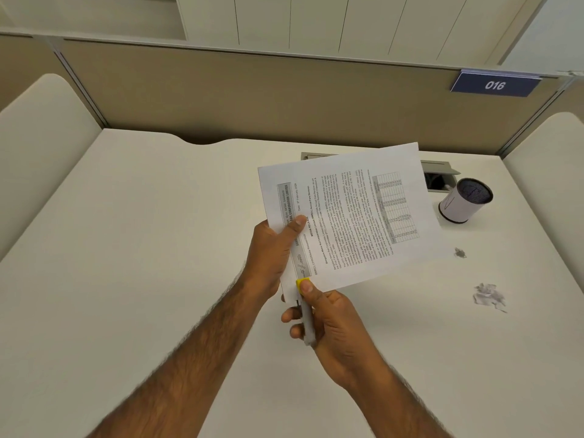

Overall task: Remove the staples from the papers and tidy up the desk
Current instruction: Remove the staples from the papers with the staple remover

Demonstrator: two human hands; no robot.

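Papers (347, 216): a printed set, headed "MEDIA RELEASE" with a table at the far end, held in the air above the desk (158, 248) and tilted, with the long edge running from lower left to upper right.

Left hand (271, 257): grasps the near-left edge of the papers. The thumb (295, 224) lies flat on the printed face; the fingers are curled beneath the sheets and hidden.

Right hand (328, 324): clenched around a pen-style staple remover (307, 324) with a grey body and a yellow tip (301, 282). The thumb presses just behind the yellow tip. The tip touches the near corner of the papers, just beside the left wrist. The staple itself is too small to make out.

Items on the desk, all to the right of the hands:
- Mesh pen cup (464, 202), wrapped in white paper, upright, near the far right corner, partly beside the far end of the papers.
- Cable port (437, 178), lid raised, set into the desk behind the cup and partly hidden by the papers.
- Small dark cluster (460, 252) in front of the cup; contents cannot be resolved.
- Crumpled paper scrap (488, 297), nearer the person than the cluster and apart from it.

Partition (252, 99): beige, along the far edge of the desk, bearing a blue number plate (495, 85) marked "016" at upper right.
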